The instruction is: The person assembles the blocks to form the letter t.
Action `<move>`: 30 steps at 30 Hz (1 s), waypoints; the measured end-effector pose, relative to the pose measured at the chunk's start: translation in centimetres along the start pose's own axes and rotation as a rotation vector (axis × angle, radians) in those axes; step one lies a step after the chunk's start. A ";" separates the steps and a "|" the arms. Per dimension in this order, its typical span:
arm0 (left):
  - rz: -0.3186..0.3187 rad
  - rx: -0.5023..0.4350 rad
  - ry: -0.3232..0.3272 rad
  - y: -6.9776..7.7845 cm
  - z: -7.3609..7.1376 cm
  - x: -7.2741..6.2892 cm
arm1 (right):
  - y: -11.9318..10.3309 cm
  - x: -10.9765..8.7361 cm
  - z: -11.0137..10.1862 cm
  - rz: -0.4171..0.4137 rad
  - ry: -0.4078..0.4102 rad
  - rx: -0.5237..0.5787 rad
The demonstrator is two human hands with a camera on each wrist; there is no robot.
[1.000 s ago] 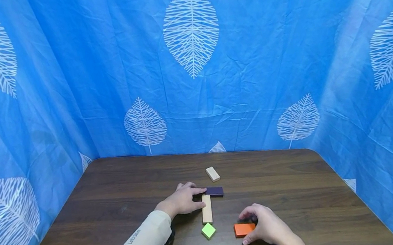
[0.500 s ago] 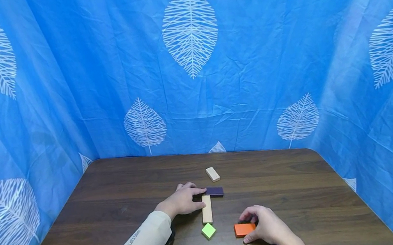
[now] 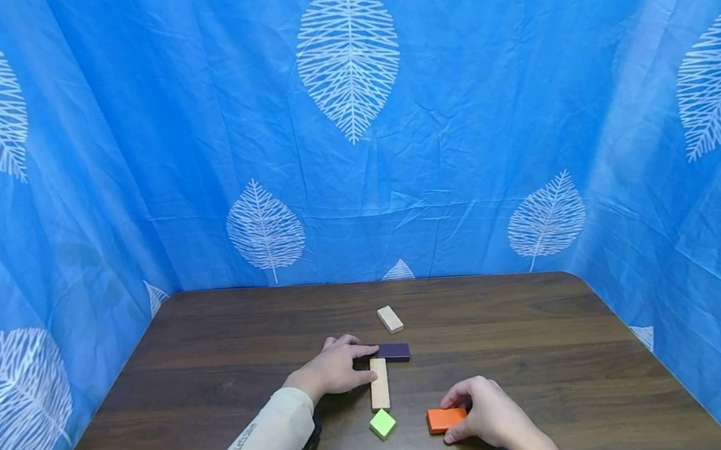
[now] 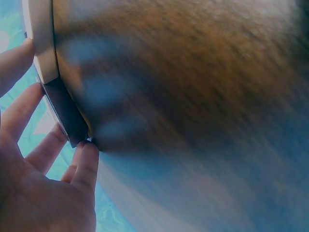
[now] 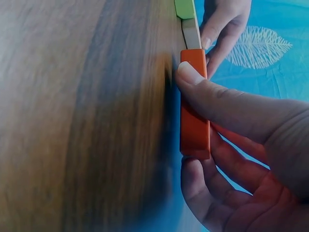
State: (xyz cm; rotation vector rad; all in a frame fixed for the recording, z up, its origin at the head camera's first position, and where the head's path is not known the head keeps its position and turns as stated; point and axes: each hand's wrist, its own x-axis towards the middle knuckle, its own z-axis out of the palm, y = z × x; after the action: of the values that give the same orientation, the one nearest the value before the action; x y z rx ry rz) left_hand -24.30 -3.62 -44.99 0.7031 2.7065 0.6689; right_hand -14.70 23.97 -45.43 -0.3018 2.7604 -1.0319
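In the head view my left hand [image 3: 331, 368] rests at a dark purple block [image 3: 394, 353] and a long plain wooden block [image 3: 378, 384] that meets it in a T. In the left wrist view the thumb touches the wooden block [image 4: 42, 41], while fairly straight fingertips lie along the dark block [image 4: 66, 108]. My right hand [image 3: 492, 413] pinches an orange block [image 3: 446, 420] near the tabletop. The right wrist view has its thumb on one long side of the orange block [image 5: 194, 123], with curled fingers at the end and behind.
A small lime-green block [image 3: 383, 424] lies turned cornerwise at the near end of the long wooden block. Farther back is a short plain wooden block [image 3: 390, 319]. The brown wooden table [image 3: 263, 317] is enclosed by a blue leaf-print curtain [image 3: 444, 130].
My right thumb and fingers have come in against the orange block, which has shifted very slightly left. The left hand and the other blocks stay in place.
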 end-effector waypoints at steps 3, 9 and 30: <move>-0.001 0.002 -0.001 0.0 0.0 0.0 | -0.2 0.0 0.0 -0.003 -0.001 0.005; 0.006 0.014 0.005 -0.1 0.1 0.0 | -0.6 0.3 0.4 0.011 -0.028 0.011; 0.000 0.017 -0.003 -0.2 0.1 0.2 | -2.3 0.4 2.3 -0.097 -0.028 0.043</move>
State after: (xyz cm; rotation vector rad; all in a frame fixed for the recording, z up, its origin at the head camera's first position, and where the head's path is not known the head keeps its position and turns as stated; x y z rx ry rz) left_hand -24.54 -3.63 -45.20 0.7069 2.7126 0.6457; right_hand -14.23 20.71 -45.62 -0.4447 2.7185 -1.1000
